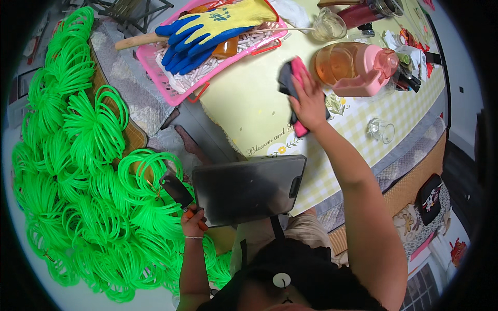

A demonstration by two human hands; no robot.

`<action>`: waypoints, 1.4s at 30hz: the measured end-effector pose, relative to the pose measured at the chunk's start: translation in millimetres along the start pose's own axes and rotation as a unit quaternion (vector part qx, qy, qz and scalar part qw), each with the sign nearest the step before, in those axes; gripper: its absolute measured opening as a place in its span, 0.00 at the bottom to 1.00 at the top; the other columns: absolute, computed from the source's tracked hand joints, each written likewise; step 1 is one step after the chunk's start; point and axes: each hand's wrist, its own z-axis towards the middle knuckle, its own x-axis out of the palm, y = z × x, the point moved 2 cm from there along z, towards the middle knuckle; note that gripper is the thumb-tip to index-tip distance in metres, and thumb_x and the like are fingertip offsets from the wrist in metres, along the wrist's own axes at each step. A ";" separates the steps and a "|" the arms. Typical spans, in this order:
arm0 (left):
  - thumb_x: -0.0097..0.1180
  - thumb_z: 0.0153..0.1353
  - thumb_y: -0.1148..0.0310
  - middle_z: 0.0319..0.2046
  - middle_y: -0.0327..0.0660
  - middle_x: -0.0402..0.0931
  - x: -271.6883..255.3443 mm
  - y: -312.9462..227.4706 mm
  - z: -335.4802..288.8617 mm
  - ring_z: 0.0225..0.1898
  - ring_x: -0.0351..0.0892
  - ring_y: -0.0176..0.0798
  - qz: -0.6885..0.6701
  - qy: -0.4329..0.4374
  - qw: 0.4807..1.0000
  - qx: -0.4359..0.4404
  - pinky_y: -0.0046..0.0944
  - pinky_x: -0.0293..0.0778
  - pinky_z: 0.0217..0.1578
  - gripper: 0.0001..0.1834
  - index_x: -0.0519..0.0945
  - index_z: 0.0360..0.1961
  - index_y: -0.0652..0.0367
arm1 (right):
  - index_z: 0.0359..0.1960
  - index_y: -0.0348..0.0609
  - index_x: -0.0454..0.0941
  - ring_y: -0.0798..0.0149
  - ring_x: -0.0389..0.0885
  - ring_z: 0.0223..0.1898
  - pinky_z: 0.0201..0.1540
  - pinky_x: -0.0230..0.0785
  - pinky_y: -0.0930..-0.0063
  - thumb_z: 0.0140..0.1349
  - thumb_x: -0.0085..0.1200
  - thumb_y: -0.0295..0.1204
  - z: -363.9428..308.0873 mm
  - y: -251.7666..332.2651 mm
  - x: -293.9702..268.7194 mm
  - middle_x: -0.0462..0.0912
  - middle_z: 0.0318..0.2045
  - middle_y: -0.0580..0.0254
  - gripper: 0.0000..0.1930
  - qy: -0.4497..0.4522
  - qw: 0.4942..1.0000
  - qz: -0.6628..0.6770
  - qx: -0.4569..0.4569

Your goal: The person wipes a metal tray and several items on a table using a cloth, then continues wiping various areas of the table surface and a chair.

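My left hand (193, 223) is closed around the orange handle of a dark-bladed knife (177, 191), possibly a small cleaver, its blade pointing up and left. Right beside that hand is a dark rectangular board (248, 189) with a slot handle at its right end. It sits tilted above my lap at the table's near edge; whether my left fingers also hold it, I cannot tell. My right arm reaches forward over the table (244, 111). My right hand (309, 101) presses down on a bunched pink and black cloth (297, 70), its fingers curved over it.
A pink basket (150, 65) holds blue and yellow gloves (210, 33) over small white pieces. Near my right hand stand a pink-lidded jug (340, 65) and a small glass (381, 130). Bundled bright green tubing (93, 192) is heaped at left. A bench (340, 239) borders the table's right side.
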 end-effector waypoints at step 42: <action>0.64 0.59 0.65 0.24 0.33 0.72 28.2 -62.6 -45.4 0.22 0.69 0.28 0.159 -0.026 0.946 0.282 0.27 0.66 0.24 0.11 0.75 0.33 0.59 | 0.66 0.49 0.65 0.48 0.58 0.69 0.71 0.48 0.55 0.63 0.52 0.43 -10.6 42.9 18.7 0.62 0.68 0.51 0.30 -0.022 0.998 0.014 0.051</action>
